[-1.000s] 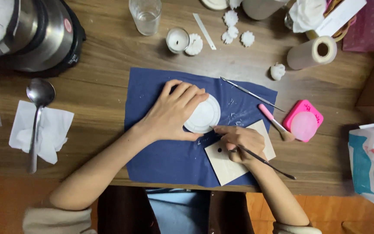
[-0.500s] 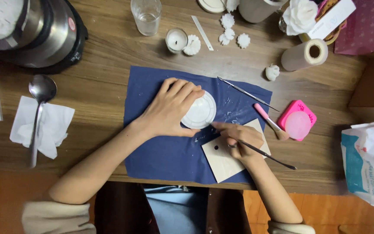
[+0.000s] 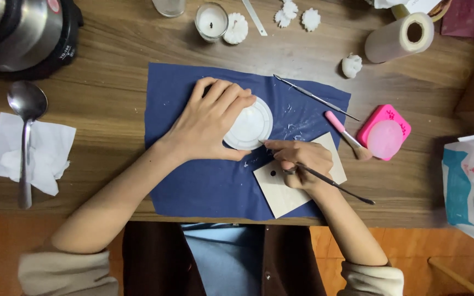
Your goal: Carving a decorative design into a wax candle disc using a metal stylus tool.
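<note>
White round disc [image 3: 250, 127]: lies flat at the centre of the work area, under the left hand's fingertips.

1. Wooden table [image 3: 111, 60]: bears everything listed.
2. Blue cloth [image 3: 193, 186]: spread at the middle, with the disc on its upper half.
3. Steel pot [image 3: 17, 33]: at 10 o'clock from the disc, well apart.
4. Left hand [image 3: 207, 126]: at 9 o'clock of the disc. Its fingers are spread and curved over the disc's upper-left rim, with the thumb pressed at 7 o'clock, pinning it down.
5. Right hand [image 3: 300, 161]: at 5 o'clock of the disc. Its fingers are pressed together, pinching a thin tool [image 3: 336, 186] like a pen.
   Changed: half a second ago the hand sat slightly lower. It has crept up, and the tool's point now touches the rim at 5 o'clock, so the edge looks to be under work there.
6. Pale wooden tile [image 3: 286, 194]: under the right hand, at 5 o'clock.
7. Spoon [image 3: 26, 137] on a white tissue [image 3: 50, 159]: at 9 o'clock, far off.
8. Pink case [image 3: 384, 132]: at 3 o'clock.
9. Pink-handled brush [image 3: 342, 127] and metal pick [image 3: 314, 97]: between the disc and the case.
</note>
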